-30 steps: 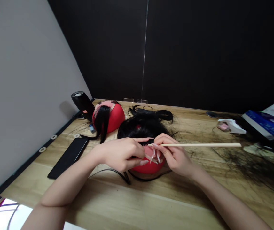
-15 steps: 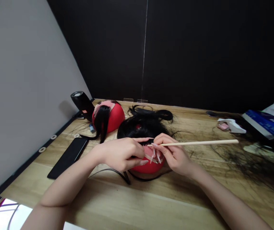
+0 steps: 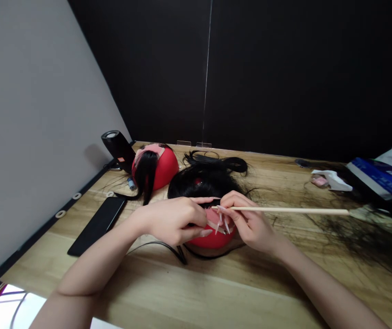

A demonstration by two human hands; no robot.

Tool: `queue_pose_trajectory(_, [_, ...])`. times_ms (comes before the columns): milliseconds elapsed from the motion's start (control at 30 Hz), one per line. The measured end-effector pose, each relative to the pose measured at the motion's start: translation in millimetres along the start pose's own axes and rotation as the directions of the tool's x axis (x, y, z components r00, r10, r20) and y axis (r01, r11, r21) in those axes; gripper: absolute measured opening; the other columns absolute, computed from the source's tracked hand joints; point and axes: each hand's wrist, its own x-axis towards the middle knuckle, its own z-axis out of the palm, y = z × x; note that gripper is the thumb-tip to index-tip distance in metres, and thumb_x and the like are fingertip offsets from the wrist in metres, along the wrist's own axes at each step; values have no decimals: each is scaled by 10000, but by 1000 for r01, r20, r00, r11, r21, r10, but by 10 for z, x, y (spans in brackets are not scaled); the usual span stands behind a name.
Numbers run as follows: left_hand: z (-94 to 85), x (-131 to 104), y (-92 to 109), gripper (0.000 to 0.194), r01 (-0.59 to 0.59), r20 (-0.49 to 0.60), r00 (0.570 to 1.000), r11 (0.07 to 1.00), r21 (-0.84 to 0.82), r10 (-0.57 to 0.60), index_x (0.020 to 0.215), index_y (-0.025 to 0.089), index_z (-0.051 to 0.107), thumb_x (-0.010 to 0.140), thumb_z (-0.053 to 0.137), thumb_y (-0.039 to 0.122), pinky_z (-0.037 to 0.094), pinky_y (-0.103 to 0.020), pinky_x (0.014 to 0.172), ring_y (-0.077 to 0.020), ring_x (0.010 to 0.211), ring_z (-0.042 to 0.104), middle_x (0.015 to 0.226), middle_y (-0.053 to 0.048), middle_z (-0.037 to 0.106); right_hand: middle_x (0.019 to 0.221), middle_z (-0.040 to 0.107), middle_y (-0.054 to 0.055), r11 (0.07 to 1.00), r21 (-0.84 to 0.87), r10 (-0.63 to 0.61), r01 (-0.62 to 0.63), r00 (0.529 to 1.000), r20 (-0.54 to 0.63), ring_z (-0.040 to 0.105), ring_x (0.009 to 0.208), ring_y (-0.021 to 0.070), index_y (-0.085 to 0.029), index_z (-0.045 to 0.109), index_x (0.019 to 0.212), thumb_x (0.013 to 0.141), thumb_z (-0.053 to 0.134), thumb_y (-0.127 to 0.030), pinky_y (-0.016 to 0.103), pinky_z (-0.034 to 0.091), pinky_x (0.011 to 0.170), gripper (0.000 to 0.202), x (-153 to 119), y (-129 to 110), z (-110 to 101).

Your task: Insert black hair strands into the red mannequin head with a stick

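A red mannequin head lies before me, wearing a pinkish wig cap with long black hair spread over its far side. My right hand pinches a ventilating needle by its long pale wooden handle, its thin end at the cap. The handle points right, nearly level. My left hand rests against the head, index finger and thumb stretched along the cap, the other fingers curled. What those curled fingers grip is hidden. Both hands' fingertips nearly meet at the hairline.
A second red head with a part-haired cap stands back left beside a black speaker. A phone lies left. Loose black hair, a blue packet and crumpled tissue are on the right. Dark panels close the back.
The handle's free end has swung slightly down and farther right. My right hand has turned a little; my left hand and the head look the same.
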Motion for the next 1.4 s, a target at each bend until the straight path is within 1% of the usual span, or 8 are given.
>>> queue_pose_trajectory(200, [1, -1, -2, 288, 11, 2, 1000, 1000, 3, -11, 650, 191, 455, 937, 461, 169, 272, -396, 1225, -141, 699, 612, 647, 13, 595, 842, 566, 48, 997, -15, -69, 69, 998, 1, 562, 791, 129, -163, 568, 893, 981, 428, -92, 272, 471, 721, 180, -12, 28, 7])
queue_pose_trajectory(367, [4, 6, 0, 293, 11, -8, 1000, 1000, 3, -11, 646, 193, 448, 938, 459, 176, 281, -374, 1222, -144, 694, 607, 642, 9, 589, 850, 563, 46, 994, -33, -106, 107, 994, 6, 550, 809, 129, -160, 551, 892, 959, 422, -45, 268, 462, 726, 186, -28, 44, 16])
queue_pose_trajectory(600, [8, 4, 3, 291, 11, 4, 1000, 1000, 5, -11, 646, 190, 454, 936, 456, 173, 265, -385, 1230, -142, 684, 612, 641, 9, 596, 817, 572, 37, 997, 20, -68, 68, 998, -7, 555, 782, 121, -162, 561, 871, 981, 427, -82, 258, 464, 724, 191, -3, 34, 16])
queue_pose_trajectory(767, [11, -2, 3, 289, 15, -9, 1000, 1000, -6, -15, 642, 191, 456, 930, 464, 172, 286, -390, 1220, -139, 658, 597, 625, 14, 585, 805, 577, 33, 998, 60, -27, 28, 1000, -9, 559, 757, 119, -169, 555, 812, 994, 439, -120, 251, 471, 704, 221, -2, 53, 16])
queue_pose_trajectory(900, [9, -8, 2, 287, 12, -8, 1000, 1000, -7, -12, 643, 192, 469, 930, 468, 171, 295, -408, 1213, -142, 658, 600, 627, 13, 593, 789, 573, 24, 996, 87, 0, 1, 1000, -12, 560, 745, 116, -174, 549, 812, 996, 435, -118, 247, 472, 700, 224, -19, 64, 18])
queue_pose_trajectory(1167, [11, 0, -10, 279, 7, 0, 1000, 1000, 11, -7, 658, 190, 484, 936, 465, 173, 281, -392, 1224, -150, 712, 632, 662, 2, 625, 846, 551, 40, 989, -33, -145, 145, 989, -2, 551, 785, 121, -167, 548, 925, 948, 435, -48, 245, 465, 691, 166, -13, 33, 35])
queue_pose_trajectory(1300, [7, -2, -6, 273, 11, 18, 1000, 1000, 24, -12, 673, 186, 488, 944, 456, 177, 253, -381, 1238, -157, 760, 652, 693, -9, 641, 848, 551, 40, 987, -44, -157, 157, 988, -1, 551, 786, 123, -171, 538, 932, 937, 431, -37, 243, 466, 681, 172, -19, 41, 44])
queue_pose_trajectory(1400, [6, -1, -3, 280, 14, 15, 1000, 1000, 24, -14, 668, 188, 482, 947, 453, 180, 260, -384, 1235, -155, 740, 645, 679, -4, 633, 851, 553, 42, 989, -40, -144, 144, 990, -2, 557, 786, 124, -171, 540, 928, 940, 431, -43, 244, 469, 675, 169, -24, 45, 43])
